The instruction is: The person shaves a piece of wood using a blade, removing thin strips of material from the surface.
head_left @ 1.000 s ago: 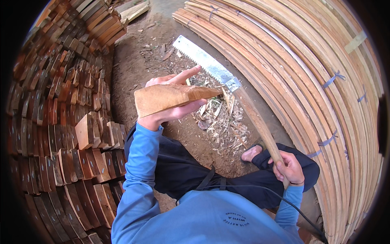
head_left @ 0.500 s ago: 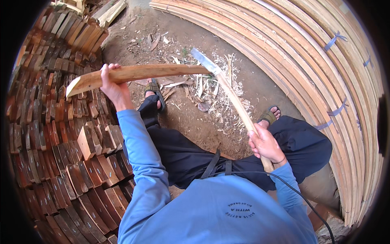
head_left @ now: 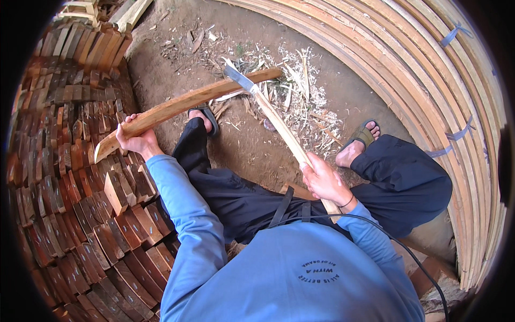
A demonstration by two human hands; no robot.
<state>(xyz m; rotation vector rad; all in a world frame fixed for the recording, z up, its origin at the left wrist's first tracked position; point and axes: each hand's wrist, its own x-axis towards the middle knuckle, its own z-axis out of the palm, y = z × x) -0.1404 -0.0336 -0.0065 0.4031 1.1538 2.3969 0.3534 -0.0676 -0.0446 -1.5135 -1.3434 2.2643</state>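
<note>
My left hand [head_left: 137, 140] is closed around the near-left end of a long, slightly curved wooden piece [head_left: 185, 102]. Its far end rests or hovers over the shavings; which of the two I cannot tell. My right hand [head_left: 325, 181] grips the pale wooden handle of a long-handled chopping tool [head_left: 279, 126]. That tool's short, flat metal blade [head_left: 239, 78] lies across the piece near its far end, seemingly touching it. The handle's butt shows below my right hand, close to my lap.
Stacked short reddish-brown wood blocks [head_left: 70, 193] rise along the left. Long bent planks [head_left: 391, 64], tied with bluish strips [head_left: 455, 33], curve along the right. Wood shavings [head_left: 306, 102] cover the dirt between my sandalled feet. A black cable [head_left: 397, 244] runs beside my right arm.
The wooden piece has tilted, its left end lower and its far end higher. My right hand has moved left, and the blade has shifted left along the piece, away from its far tip.
</note>
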